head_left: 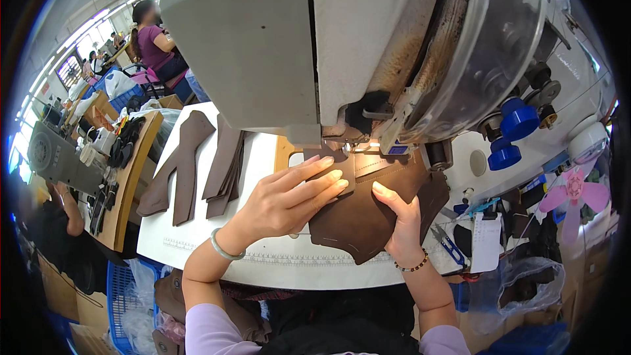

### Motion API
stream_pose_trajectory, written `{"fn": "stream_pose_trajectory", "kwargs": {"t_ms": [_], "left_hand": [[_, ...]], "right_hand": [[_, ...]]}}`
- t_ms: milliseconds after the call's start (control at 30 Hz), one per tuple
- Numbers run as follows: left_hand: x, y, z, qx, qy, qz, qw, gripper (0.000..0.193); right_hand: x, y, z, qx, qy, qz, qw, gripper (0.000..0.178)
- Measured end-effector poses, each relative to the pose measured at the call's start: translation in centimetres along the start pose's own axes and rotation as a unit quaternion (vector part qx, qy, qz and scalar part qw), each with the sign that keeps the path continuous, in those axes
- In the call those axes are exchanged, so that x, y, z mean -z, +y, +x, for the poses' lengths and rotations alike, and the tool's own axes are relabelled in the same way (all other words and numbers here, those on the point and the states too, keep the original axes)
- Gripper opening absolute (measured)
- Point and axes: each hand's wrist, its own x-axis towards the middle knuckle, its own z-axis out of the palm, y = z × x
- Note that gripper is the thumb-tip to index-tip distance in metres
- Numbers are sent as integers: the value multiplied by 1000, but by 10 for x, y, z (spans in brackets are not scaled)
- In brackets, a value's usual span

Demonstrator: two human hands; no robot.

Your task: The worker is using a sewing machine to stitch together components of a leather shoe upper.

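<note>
Under the head of a large grey sewing machine (315, 46), a dark brown leather piece (368, 213) lies flat on the white bench (217, 250). On it, the left hand (282, 200) rests open, fingers stretched and pressing a smaller brown patch (342, 171) down near the needle. At the leather's right edge, the right hand (401, 220) lies palm down, its thumb pointing far toward the machine and its fingers spread on the leather; it grips nothing. A pale green bangle (225, 248) circles the left wrist and a beaded bracelet (413, 267) the right. Left on the bench sits a stack of brown leather strips (197, 164). Near the right edge lie small blue-handled snips (450, 246). Far left, another person (154, 43) sits at a separate bench.
</note>
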Motion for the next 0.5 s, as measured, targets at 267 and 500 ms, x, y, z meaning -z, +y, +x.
{"fn": "stream_pose_trajectory", "kwargs": {"t_ms": [267,500], "left_hand": [[2,-2,2,-2,-5,-2,1000,46],[8,-6,-6,16,-123,-37,992,58]], "right_hand": [[14,-1,1,-9,-22,-31,999,16],[35,-13,-2,-38,-150,-178,972,23]]}}
